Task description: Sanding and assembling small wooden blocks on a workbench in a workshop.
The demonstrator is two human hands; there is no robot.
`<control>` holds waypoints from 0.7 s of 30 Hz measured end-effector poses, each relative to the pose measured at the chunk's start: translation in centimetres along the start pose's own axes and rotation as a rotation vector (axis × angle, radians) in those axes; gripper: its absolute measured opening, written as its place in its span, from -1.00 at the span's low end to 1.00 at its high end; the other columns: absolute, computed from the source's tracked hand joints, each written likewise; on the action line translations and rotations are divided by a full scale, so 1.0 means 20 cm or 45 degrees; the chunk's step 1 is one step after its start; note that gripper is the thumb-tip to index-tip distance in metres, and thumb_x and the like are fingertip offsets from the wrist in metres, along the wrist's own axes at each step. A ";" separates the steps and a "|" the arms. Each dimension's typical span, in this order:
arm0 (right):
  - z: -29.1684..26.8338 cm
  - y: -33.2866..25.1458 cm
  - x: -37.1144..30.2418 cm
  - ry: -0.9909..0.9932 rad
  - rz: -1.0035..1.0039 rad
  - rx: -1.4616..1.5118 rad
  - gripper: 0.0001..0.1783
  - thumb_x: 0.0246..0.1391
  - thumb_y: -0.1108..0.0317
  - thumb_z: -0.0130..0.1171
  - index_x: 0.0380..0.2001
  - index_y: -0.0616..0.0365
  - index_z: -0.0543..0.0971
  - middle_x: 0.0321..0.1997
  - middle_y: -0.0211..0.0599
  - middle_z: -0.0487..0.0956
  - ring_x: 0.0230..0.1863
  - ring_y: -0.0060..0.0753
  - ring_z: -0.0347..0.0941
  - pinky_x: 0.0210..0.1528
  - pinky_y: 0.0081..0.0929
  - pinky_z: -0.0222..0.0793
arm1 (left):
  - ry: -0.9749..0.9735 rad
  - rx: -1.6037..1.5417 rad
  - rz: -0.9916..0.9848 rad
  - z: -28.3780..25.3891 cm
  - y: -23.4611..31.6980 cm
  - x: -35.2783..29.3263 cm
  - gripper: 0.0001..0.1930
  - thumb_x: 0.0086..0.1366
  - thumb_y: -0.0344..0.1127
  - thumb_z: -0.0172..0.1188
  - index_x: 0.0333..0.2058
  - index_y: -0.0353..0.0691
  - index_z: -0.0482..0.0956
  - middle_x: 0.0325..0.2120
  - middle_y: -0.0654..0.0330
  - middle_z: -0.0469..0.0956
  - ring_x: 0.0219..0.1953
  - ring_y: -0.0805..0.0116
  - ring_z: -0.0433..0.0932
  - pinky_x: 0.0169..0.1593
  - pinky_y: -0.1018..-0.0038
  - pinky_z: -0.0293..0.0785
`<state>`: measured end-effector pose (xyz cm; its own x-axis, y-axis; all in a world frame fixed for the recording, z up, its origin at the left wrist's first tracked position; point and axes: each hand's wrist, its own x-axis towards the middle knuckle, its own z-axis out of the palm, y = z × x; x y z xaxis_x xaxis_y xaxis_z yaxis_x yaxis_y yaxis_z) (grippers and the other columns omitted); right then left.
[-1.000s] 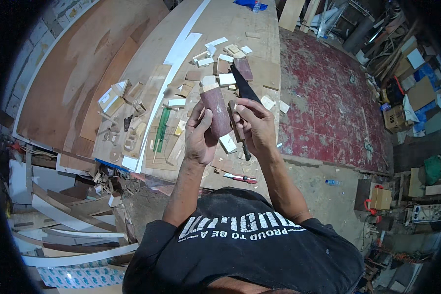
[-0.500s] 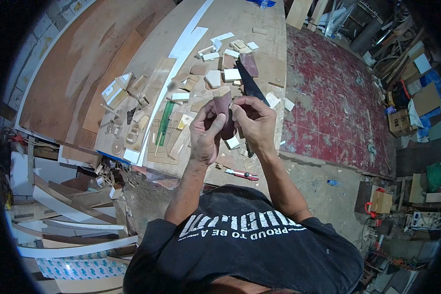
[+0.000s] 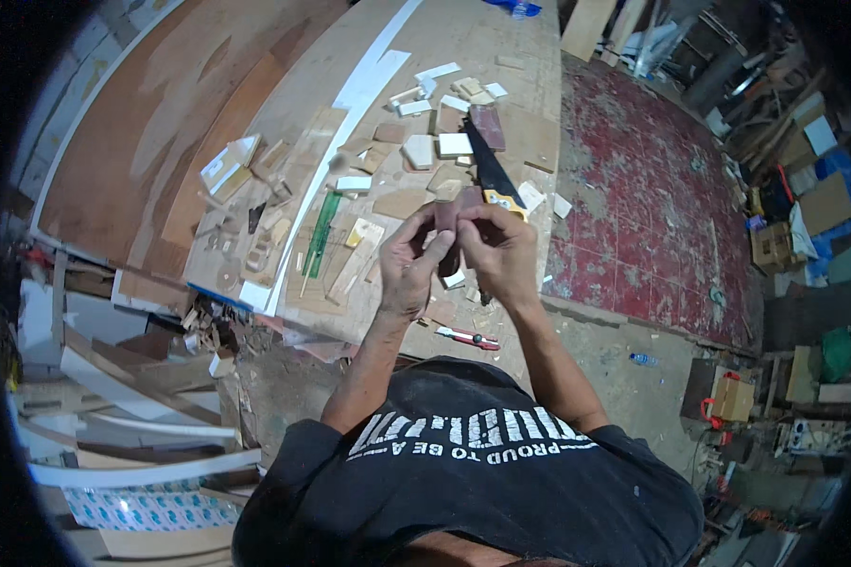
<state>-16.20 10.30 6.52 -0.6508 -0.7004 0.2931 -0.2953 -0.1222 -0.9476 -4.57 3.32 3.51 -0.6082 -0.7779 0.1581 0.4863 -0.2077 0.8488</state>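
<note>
Both of my hands are closed on reddish-brown sandpaper (image 3: 446, 216) above the near part of the workbench. My left hand (image 3: 407, 272) grips it from the left, thumb pressed against its face. With its fingertips pinched, my right hand (image 3: 503, 253) holds the upper right edge. Part of the sandpaper stands up between the hands, and the fingers hide the rest; whether a wood block is inside cannot be seen now. Just beyond my right hand lies a handsaw (image 3: 489, 163) with a yellow handle. A red and white utility knife (image 3: 467, 337) rests near the bench's front edge.
Wood offcuts (image 3: 419, 151) and small white pieces lie scattered over the workbench (image 3: 525, 104). To the left are a green ruler (image 3: 322, 231) and a long white strip (image 3: 369, 76). A large brown board (image 3: 132, 142) leans farther left. Curved strips (image 3: 151, 471) are stacked at lower left.
The block-shaped piece, upright with its pale wood end showing, is now turned lower between my hands. My right fingers have come inward over its top edge. The view has shifted slightly.
</note>
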 end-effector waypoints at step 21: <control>0.05 0.00 -0.04 -0.152 0.088 -0.079 -0.91 0.08 0.51 0.21 -0.34 0.33 0.59 -0.52 -0.46 0.56 -0.52 -0.71 0.43 -0.47 -0.73 0.33 | -0.011 0.083 0.013 -0.06 0.06 -0.03 -0.60 0.27 -0.37 0.22 0.06 -0.38 0.47 -0.18 0.27 0.56 -0.24 0.63 0.45 -0.17 0.64 0.39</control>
<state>-14.93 10.24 6.21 -0.5845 -0.7846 0.2068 -0.2976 -0.0297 -0.9542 -2.80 2.83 3.73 -0.6091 -0.7745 0.1707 0.4503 -0.1605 0.8783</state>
